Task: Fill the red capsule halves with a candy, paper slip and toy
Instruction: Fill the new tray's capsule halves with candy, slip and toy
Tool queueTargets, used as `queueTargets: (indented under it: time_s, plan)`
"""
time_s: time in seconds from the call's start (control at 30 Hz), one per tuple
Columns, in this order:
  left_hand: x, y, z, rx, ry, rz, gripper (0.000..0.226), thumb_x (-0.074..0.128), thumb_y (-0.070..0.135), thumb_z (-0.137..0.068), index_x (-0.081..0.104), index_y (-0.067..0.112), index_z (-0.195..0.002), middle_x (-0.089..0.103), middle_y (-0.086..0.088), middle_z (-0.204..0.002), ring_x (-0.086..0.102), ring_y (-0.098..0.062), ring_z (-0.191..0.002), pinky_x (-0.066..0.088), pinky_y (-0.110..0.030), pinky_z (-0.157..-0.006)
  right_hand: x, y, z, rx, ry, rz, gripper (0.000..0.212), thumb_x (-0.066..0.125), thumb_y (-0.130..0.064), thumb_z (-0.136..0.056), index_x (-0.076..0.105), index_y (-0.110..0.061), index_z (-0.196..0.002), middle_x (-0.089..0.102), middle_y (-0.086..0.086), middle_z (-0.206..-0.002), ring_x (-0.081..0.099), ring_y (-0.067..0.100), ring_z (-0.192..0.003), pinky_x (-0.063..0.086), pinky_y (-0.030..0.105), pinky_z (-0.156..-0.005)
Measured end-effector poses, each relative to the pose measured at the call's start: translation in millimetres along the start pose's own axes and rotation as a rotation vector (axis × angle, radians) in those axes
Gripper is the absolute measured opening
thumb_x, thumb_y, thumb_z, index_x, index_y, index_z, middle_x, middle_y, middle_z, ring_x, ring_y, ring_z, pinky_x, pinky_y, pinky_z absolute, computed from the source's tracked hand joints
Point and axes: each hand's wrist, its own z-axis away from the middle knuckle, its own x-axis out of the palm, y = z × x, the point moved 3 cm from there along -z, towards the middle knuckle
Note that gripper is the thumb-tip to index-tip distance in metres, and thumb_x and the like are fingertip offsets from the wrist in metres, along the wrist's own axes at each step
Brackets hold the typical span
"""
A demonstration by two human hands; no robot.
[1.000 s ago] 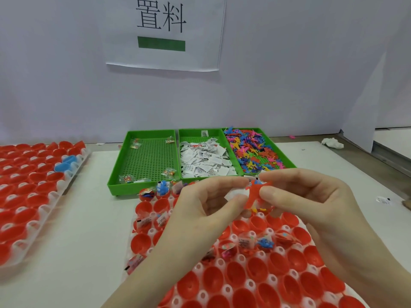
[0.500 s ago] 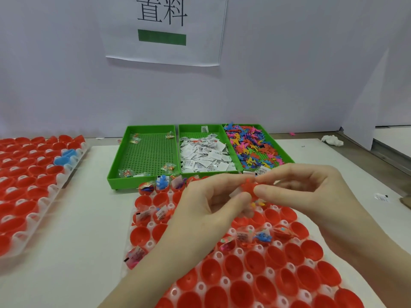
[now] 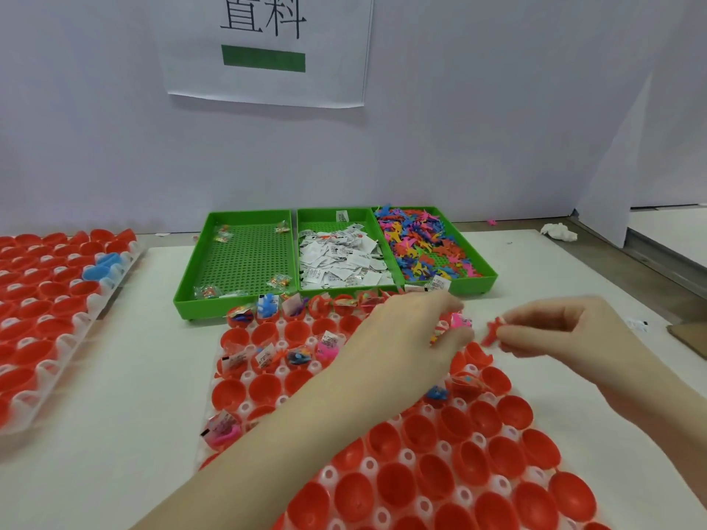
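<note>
A small red toy (image 3: 491,332) is pinched in the right hand (image 3: 554,330), right of centre, ready for dropping into a red capsule half (image 3: 476,353) just below. The left hand (image 3: 413,330) is curled over filled halves; its grip cannot be told.

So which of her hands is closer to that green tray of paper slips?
Left. The left hand hovers just in front of the paper-slip tray; the right hand, pinching a red toy, sits farther right.
</note>
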Motion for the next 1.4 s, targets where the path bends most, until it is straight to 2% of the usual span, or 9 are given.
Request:
queueTargets:
  time_s: [0.2, 0.33, 0.47, 0.6, 0.7, 0.9, 1.07, 1.2, 1.4]
  plan:
    - [2, -14, 12, -0.037, 0.054, 0.008, 0.022, 0.056, 0.036, -0.088, 0.069, 0.024, -0.102, 0.067, 0.009, -0.095, 0.059, -0.008, -0.084, 0.044, -0.032, -0.086, -4, 34, -1, 0.077, 0.024, 0.220, 0.014, 0.073, -0.001, -0.070, 0.072, -0.014, -0.066, 0.070, 0.005, -0.062, 0.066, 0.019, -0.062, 0.052, 0.022, -0.060]
    - [-14, -20, 18, -0.034, 0.224, 0.153, 0.011, 0.061, 0.031, -0.084, 0.071, 0.027, -0.081, 0.064, 0.020, -0.069, 0.058, 0.003, -0.076, 0.046, -0.024, -0.074, 3, 36, -2, 0.016, 0.008, 0.355, 0.026, 0.071, 0.002, -0.070, 0.068, -0.024, -0.070, 0.070, -0.004, -0.065, 0.065, 0.009, -0.057, 0.048, 0.012, -0.058]
    - [-35, -27, 24, -0.034, 0.346, 0.217, 0.017, 0.062, 0.029, -0.081, 0.064, 0.037, -0.066, 0.064, 0.021, -0.064, 0.056, 0.006, -0.064, 0.043, -0.019, -0.069, 7, 33, -5, -0.025, -0.083, 0.549, 0.028, 0.076, -0.008, -0.069, 0.068, -0.032, -0.057, 0.068, -0.014, -0.061, 0.062, -0.001, -0.060, 0.044, 0.010, -0.058]
    - [-53, -35, 30, -0.049, 0.436, 0.268, 0.018, 0.065, 0.019, -0.081, 0.066, 0.027, -0.065, 0.066, 0.015, -0.067, 0.057, 0.000, -0.061, 0.045, -0.017, -0.063, 12, 30, -9, -0.039, -0.186, 0.710, 0.025, 0.078, -0.014, -0.069, 0.067, -0.034, -0.058, 0.064, -0.013, -0.075, 0.061, 0.003, -0.070, 0.046, 0.022, -0.070]
    - [-64, -42, 32, -0.082, 0.476, 0.273, 0.015, 0.066, 0.017, -0.081, 0.068, 0.023, -0.067, 0.068, 0.015, -0.070, 0.059, -0.001, -0.063, 0.046, -0.014, -0.064, 13, 28, -14, -0.056, -0.265, 0.779, 0.021, 0.075, -0.014, -0.071, 0.070, -0.033, -0.063, 0.065, -0.014, -0.071, 0.059, -0.001, -0.067, 0.042, 0.011, -0.063]
    - [-94, -79, 33, -0.210, 0.543, 0.251, 0.007, 0.065, 0.024, -0.082, 0.070, 0.024, -0.076, 0.070, 0.007, -0.073, 0.064, -0.006, -0.073, 0.048, -0.013, -0.068, 7, 25, -16, -0.092, -0.338, 0.783, 0.025, 0.077, -0.028, -0.069, 0.061, -0.047, -0.070, 0.067, -0.017, -0.071, 0.059, -0.008, -0.071, 0.044, 0.009, -0.061]
    - [-118, -147, 13, -0.431, 0.531, 0.240, 0.009, 0.061, 0.020, -0.087, 0.068, 0.014, -0.088, 0.069, -0.013, -0.090, 0.062, -0.029, -0.094, 0.046, -0.039, -0.087, 4, 21, -16, -0.102, -0.374, 0.784, 0.030, 0.079, -0.034, -0.067, 0.058, -0.049, -0.081, 0.065, -0.019, -0.081, 0.054, -0.012, -0.077, 0.043, 0.009, -0.067]
    - [-125, -190, -13, -0.485, 0.424, 0.079, 0.023, 0.056, 0.013, -0.091, 0.064, 0.004, -0.111, 0.064, -0.013, -0.113, 0.055, -0.019, -0.098, 0.038, -0.028, -0.088, -1, 19, -18, -0.131, -0.366, 0.714, 0.027, 0.080, -0.039, -0.063, 0.063, -0.047, -0.083, 0.065, -0.026, -0.082, 0.054, -0.012, -0.082, 0.043, 0.010, -0.071]
    - [-136, -249, -48, -0.583, 0.379, -0.158, 0.033, 0.042, 0.007, -0.096, 0.052, 0.006, -0.128, 0.054, -0.014, -0.131, 0.053, -0.029, -0.114, 0.037, -0.028, -0.083, -5, 9, -30, -0.213, -0.255, 0.554, 0.030, 0.076, -0.050, -0.061, 0.058, -0.065, -0.080, 0.067, -0.025, -0.070, 0.063, -0.004, -0.072, 0.042, 0.009, -0.064]
